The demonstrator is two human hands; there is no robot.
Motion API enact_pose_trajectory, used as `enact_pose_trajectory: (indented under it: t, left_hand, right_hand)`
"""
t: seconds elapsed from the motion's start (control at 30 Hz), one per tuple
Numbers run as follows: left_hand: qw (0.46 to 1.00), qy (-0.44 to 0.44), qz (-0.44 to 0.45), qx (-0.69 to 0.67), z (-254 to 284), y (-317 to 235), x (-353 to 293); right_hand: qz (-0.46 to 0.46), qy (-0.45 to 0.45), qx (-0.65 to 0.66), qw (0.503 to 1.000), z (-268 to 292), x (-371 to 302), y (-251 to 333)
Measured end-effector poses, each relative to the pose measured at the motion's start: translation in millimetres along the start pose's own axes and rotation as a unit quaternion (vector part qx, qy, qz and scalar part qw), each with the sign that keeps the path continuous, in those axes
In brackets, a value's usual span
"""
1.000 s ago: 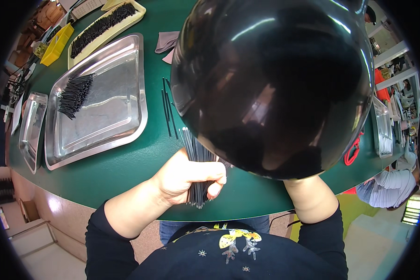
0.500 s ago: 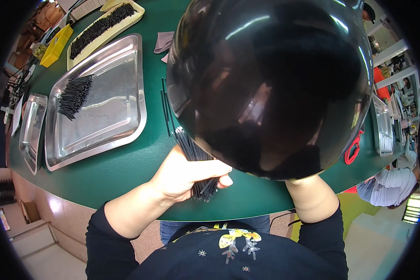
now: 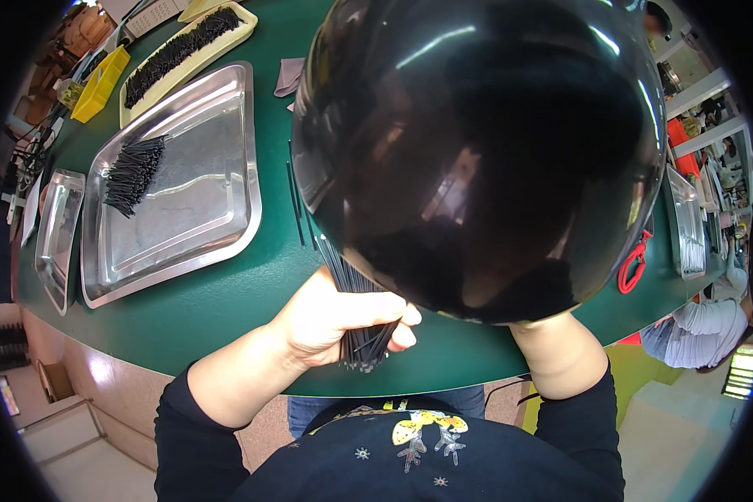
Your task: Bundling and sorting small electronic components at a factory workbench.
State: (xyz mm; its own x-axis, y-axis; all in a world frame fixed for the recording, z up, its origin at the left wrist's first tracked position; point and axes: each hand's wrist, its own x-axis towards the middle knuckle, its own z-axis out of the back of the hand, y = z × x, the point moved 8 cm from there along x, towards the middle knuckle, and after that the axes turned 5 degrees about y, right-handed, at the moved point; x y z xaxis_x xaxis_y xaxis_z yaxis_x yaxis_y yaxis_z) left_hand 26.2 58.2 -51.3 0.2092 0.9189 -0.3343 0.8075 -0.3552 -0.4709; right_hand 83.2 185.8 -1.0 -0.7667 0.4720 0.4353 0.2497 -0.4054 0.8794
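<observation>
My left hand is wrapped round a bundle of thin black rods or cut wires, held at a slant just above the near part of the green table. The lower ends stick out below the fingers. The upper ends run up beneath a large glossy black dome that fills the middle of the view. A few loose black rods lie on the table beside the dome's left edge. My right hand reaches under the dome; only its wrist side shows, and its fingers are hidden.
On the green table, a metal tray at left holds a pile of short black pieces. Beyond are a cream tray and yellow bin. A narrow tray stands far left; a red looped cord lies right.
My left hand and the bundle have shifted slightly downward, and the fingers sit a little differently round it. The dome appears slightly further left. My right forearm has barely moved.
</observation>
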Motion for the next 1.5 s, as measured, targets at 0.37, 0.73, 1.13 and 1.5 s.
enact_pose_trajectory:
  t: [0.37, 0.73, 1.13, 1.5]
  left_hand:
    - [0.994, -0.004, -0.099, 0.05, -1, -15, -2]
    - [0.911, -0.058, -0.293, 0.285, -9, -42, -12]
    - [0.907, -0.111, -0.246, 0.323, -3, -41, -13]
    - [0.982, -0.042, -0.155, 0.097, 12, -17, 1]
  right_hand:
    - [0.035, -0.008, 0.116, 0.993, -7, -9, 14]
    - [0.069, -0.017, 0.23, 0.971, -2, -19, 25]
    - [0.043, 0.02, 0.151, 0.987, -2, -19, 27]
    - [-0.04, 0.0, 0.322, 0.946, -4, -37, -2]
